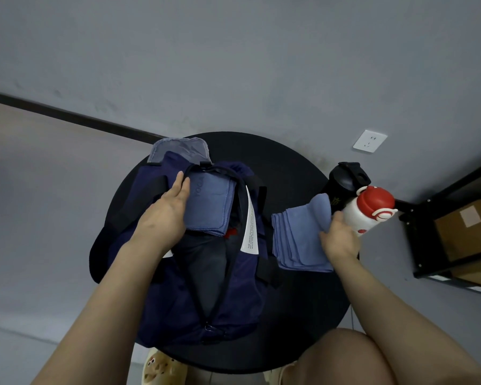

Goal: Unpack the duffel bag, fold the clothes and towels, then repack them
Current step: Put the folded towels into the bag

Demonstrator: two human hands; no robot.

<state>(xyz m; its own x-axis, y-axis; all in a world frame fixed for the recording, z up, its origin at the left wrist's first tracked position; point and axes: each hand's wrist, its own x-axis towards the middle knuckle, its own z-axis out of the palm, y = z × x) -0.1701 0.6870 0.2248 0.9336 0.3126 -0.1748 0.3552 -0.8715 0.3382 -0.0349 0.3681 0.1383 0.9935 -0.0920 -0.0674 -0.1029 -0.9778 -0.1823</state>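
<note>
A navy duffel bag [242, 295] lies unzipped on a round black table [303, 315]. My left hand [167, 209] presses flat on a folded blue towel [210, 207] that sits in the bag's mouth, fingers together. A white label [250, 226] hangs inside the opening. To the right of the bag rests a stack of folded blue towels [297, 237]. My right hand [340, 237] grips the right edge of that stack, lifting its top corner. A grey-blue flap or cloth [178, 150] sticks out at the bag's far end.
A white bottle with a red cap [368, 211] and a black bottle [345, 184] stand at the table's right edge, touching the towel stack. A black shelf with cardboard boxes [461, 232] is at right. A wall socket [370, 140] is behind. My knee [345, 359] is below.
</note>
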